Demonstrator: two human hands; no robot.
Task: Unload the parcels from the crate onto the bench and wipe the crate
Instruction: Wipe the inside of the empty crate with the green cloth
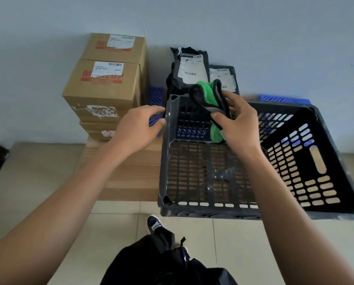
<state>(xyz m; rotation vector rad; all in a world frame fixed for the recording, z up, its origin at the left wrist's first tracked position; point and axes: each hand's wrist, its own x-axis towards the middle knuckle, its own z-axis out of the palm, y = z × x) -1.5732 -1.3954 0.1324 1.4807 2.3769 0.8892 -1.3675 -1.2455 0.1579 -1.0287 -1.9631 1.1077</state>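
Left hand [138, 128]: my arm reaches forward, bare, fingers curled round the crate [213, 171] rim at its left corner. Right hand [239, 124]: my arm extended, thumb and fingers pinching a green cloth [210, 95] above the crate interior.

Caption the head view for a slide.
Left hand steadies the empty crate while right hand wipes it with a cloth.

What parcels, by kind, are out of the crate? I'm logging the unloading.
Cardboard boxes with printed labels: 2, stacked on flatter boxes I cannot count.
Black mailer bags: 2.
Total: 4 clearly seen.
The crate holds no parcel.
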